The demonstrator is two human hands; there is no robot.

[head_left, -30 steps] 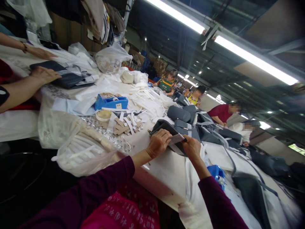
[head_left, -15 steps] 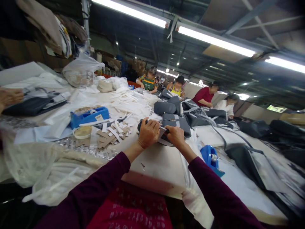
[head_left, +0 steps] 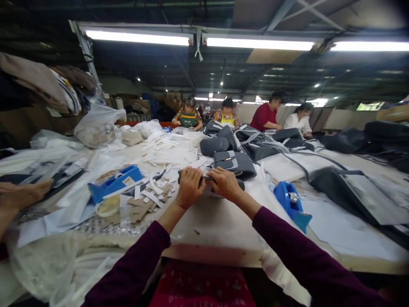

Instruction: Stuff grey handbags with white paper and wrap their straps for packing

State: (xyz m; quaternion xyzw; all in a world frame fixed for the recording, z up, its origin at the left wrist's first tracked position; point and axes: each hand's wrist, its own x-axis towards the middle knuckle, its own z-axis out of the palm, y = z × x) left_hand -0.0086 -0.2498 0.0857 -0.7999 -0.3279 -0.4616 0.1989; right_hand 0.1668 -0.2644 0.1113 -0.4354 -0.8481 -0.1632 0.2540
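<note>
My left hand (head_left: 189, 187) and my right hand (head_left: 224, 184) are close together over the table, fingers curled and closed on a dark grey bag piece (head_left: 240, 183). Most of this piece is hidden behind the hands; only its dark ends show at either side. Just beyond the right hand lies a dark grey bag (head_left: 241, 164) with a lighter grey strap and a small metal clasp. Left of my left hand is a loose pile of brown and white card strips (head_left: 148, 200).
A blue tape dispenser (head_left: 116, 183) and a tape roll (head_left: 108, 206) lie left; another blue dispenser (head_left: 289, 198) stands right. Grey bags and straps (head_left: 348, 192) cover the right side. A co-worker's hand (head_left: 24, 194) reaches in at far left. Several people work across the table.
The view has levelled out from a tilt. My hands have drawn closer together on the piece, and less of it shows between them. The co-worker's hand at left reaches further in.
</note>
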